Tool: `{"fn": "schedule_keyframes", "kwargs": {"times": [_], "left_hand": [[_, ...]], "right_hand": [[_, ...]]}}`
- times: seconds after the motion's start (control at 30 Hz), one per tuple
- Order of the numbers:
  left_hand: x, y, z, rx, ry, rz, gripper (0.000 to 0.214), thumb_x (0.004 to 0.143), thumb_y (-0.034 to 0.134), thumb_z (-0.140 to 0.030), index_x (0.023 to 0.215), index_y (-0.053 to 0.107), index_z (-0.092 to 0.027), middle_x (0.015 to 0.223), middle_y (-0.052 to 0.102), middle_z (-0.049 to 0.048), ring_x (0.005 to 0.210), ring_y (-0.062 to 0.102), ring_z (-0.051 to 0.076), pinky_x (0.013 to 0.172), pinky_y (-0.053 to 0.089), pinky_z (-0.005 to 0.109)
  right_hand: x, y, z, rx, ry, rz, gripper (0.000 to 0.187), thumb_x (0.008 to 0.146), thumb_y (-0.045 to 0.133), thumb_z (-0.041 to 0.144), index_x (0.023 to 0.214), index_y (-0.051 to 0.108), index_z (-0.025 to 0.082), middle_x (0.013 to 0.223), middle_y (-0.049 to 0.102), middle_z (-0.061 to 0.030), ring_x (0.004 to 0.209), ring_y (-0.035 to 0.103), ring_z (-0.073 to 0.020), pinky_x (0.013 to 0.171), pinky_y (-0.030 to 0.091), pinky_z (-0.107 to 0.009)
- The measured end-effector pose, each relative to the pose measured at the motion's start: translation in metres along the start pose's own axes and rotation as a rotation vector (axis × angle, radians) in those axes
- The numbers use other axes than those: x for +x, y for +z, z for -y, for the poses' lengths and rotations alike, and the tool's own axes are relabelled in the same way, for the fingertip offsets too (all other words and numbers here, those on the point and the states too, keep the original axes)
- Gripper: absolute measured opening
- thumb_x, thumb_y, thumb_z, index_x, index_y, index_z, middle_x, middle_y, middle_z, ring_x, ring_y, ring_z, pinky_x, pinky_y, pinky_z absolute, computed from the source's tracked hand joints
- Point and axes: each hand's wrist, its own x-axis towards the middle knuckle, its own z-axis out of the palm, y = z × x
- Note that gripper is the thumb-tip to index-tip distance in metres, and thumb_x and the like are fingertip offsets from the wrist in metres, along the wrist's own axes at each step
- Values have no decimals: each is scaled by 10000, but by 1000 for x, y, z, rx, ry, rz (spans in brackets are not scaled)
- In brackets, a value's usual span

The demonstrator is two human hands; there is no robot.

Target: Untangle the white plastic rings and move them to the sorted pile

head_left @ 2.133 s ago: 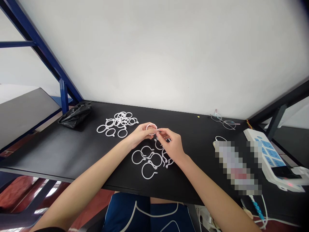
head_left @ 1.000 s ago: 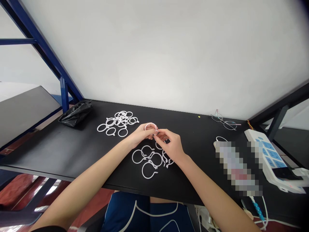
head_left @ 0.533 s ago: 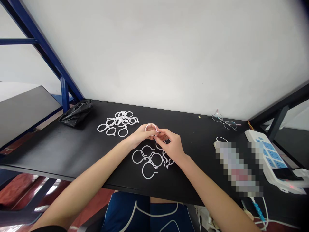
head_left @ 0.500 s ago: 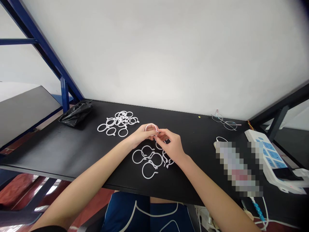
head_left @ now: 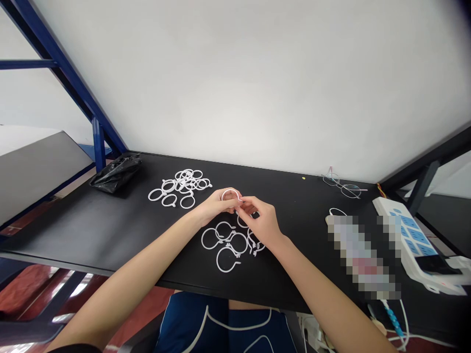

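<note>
Both my hands meet over the middle of the black table (head_left: 91, 230), pinching one white plastic ring (head_left: 230, 192) between their fingertips. My left hand (head_left: 215, 206) grips the ring's left side, and my right hand (head_left: 259, 221) grips its right end. Just below my hands lies a small cluster of white rings (head_left: 228, 245) flat on the table. A larger heap of white rings (head_left: 182, 187) lies further back to the left.
A crumpled black bag (head_left: 116, 172) sits at the back left. Spectacles (head_left: 342, 185) lie near the back wall on the right. A white and blue power strip (head_left: 412, 240) and a blurred-out object (head_left: 358, 257) occupy the right side. Blue frame posts (head_left: 96, 147) rise at the left.
My hands have barely moved; the ring stays pinched between both sets of fingertips, with only a slight shift of my right fingers.
</note>
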Motion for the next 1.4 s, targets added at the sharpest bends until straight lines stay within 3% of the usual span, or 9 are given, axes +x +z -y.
{"fn": "schedule_keyframes", "kwargs": {"times": [0.27, 0.47, 0.7, 0.93, 1.2, 1.4], "left_hand": [[-1, 1, -1, 59, 28, 1, 258, 710, 756, -329, 841, 614, -158, 722, 567, -19, 615, 484, 66, 619, 398, 215], [-2, 5, -2, 80, 56, -22, 291, 775, 686, -428, 836, 609, -154, 705, 550, -20, 602, 482, 70, 633, 429, 229], [-1, 12, 1, 188, 265, -189, 316, 809, 649, -453, 897, 568, -161, 654, 580, -25, 530, 502, 75, 546, 424, 211], [-1, 8, 4, 313, 276, -163, 347, 844, 594, -496, 795, 567, -154, 573, 552, -26, 521, 524, 91, 514, 396, 207], [-3, 7, 5, 435, 302, -199, 415, 852, 564, -522, 672, 536, -149, 500, 441, -45, 464, 356, 63, 456, 263, 205], [-4, 7, 5, 454, 326, -213, 422, 862, 546, -525, 662, 525, -153, 497, 402, -52, 462, 313, 62, 455, 240, 211]], "right_hand": [[0, -1, -1, -3, -20, -10, 89, 850, 617, 218, 912, 679, 201, 777, 726, -28, 661, 663, -165, 663, 552, -291], [0, -1, -3, 1, -26, -13, 84, 882, 592, 243, 876, 665, 201, 750, 711, -21, 646, 654, -158, 656, 537, -282], [0, -1, 0, 33, 15, 33, 130, 907, 570, 275, 836, 645, 195, 709, 701, -21, 629, 655, -153, 630, 521, -268], [-1, 0, 2, 101, 14, 83, 139, 896, 592, 311, 823, 637, 203, 710, 699, -23, 607, 655, -154, 601, 535, -275], [-5, 3, 0, 77, -34, 123, 116, 893, 584, 257, 798, 626, 203, 704, 682, -12, 605, 626, -137, 601, 510, -261], [-4, 3, 1, 69, -48, 119, 124, 889, 593, 269, 784, 611, 205, 686, 668, -5, 589, 605, -128, 588, 496, -248]]}}
